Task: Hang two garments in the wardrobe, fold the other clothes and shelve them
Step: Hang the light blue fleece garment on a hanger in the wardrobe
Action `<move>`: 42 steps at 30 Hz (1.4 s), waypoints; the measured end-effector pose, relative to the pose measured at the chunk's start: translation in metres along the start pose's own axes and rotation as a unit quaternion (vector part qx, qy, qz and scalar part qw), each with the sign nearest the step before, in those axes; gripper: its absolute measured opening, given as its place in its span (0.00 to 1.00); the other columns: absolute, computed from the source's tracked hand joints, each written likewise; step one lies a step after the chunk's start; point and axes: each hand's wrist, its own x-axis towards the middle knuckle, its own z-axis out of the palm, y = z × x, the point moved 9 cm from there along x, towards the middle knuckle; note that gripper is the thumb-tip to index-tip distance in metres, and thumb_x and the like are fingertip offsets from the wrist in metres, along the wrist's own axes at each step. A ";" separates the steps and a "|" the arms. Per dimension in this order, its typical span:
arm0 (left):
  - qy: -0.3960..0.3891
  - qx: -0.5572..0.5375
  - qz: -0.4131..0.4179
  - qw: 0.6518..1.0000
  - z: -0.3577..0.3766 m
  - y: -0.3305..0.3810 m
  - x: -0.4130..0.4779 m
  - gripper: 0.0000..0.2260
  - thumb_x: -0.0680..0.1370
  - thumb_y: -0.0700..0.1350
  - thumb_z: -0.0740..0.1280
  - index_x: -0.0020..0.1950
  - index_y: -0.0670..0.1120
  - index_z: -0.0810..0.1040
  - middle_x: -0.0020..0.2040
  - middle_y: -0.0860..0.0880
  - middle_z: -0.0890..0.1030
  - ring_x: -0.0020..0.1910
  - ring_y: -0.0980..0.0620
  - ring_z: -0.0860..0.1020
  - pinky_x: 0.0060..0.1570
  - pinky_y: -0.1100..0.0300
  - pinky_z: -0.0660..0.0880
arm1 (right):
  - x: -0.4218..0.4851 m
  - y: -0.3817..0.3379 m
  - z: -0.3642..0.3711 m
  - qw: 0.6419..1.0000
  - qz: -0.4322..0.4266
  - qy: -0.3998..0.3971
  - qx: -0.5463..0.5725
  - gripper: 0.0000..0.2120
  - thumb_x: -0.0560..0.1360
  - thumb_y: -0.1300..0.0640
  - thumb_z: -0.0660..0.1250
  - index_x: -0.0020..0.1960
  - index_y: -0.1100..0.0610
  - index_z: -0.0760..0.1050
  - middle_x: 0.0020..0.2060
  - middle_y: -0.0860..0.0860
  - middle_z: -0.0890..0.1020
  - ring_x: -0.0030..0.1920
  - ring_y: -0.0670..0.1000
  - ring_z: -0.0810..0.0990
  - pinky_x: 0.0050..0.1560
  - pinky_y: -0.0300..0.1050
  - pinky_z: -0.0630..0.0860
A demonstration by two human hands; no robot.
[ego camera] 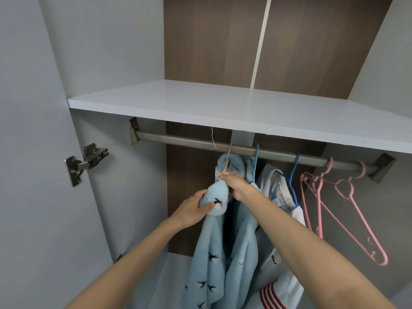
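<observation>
Head cam, so only one view. I'm looking up into the wardrobe. The white shelf (223, 108) runs across the middle, and the grey rail (178, 140) sits right under it, sloping from 9 o'clock down toward 3 o'clock.

The blue fleece garment (223, 253), the one with the little dark birds on it, hangs from just below centre down to the 6 o'clock edge. It's on a pink hanger (227, 161). My right hand (234, 184) has its fingertips pinched round the hanger's neck, just under the hook. The hook reaches up to the rail, but I honestly can't tell if it's seated over it.

My left hand (194, 210) is at about 7 o'clock from the right one. Its fingers and thumb are wrapped round a bunched-up lump of the same fleece, with the thumb pressing into the front.

At 3 o'clock from my right hand a pale blue hook (256, 157) sits on the rail. Just past it is the white garment (281, 192), hanging on a darker blue hanger (292, 175), with red stripes showing down near 5 o'clock. Further out toward 3 o'clock a bunch of bare pink hangers (347, 210) dangles from the rail, tilted.

The door hinge (87, 161) is over at 9 o'clock on the grey side wall (33, 152), and the brown back panel (211, 41) fills 12 o'clock.
</observation>
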 end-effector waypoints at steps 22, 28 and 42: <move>0.149 -0.086 0.008 0.985 -0.086 0.005 -0.168 0.16 0.81 0.46 0.59 0.70 0.50 0.69 0.65 0.48 0.75 0.61 0.54 0.74 0.58 0.64 0.66 | -0.205 0.028 0.031 0.972 -0.201 0.016 -0.118 0.12 0.79 0.61 0.60 0.60 0.52 0.73 0.53 0.47 0.76 0.53 0.48 0.76 0.58 0.45 0.74; 0.154 -0.096 0.006 0.983 -0.094 0.003 -0.251 0.17 0.82 0.44 0.58 0.70 0.47 0.69 0.64 0.48 0.75 0.54 0.58 0.73 0.52 0.67 0.66 | -0.283 0.071 0.061 0.975 -0.184 -0.025 -0.122 0.12 0.78 0.62 0.60 0.59 0.51 0.74 0.50 0.47 0.78 0.47 0.47 0.78 0.51 0.43 0.76; 0.147 -0.102 -0.009 0.984 -0.080 0.009 -0.390 0.16 0.82 0.46 0.58 0.70 0.52 0.68 0.57 0.55 0.73 0.53 0.59 0.72 0.55 0.65 0.65 | -0.415 0.112 0.072 0.976 -0.185 -0.038 -0.113 0.11 0.80 0.60 0.60 0.59 0.50 0.74 0.50 0.44 0.77 0.43 0.43 0.78 0.39 0.30 0.75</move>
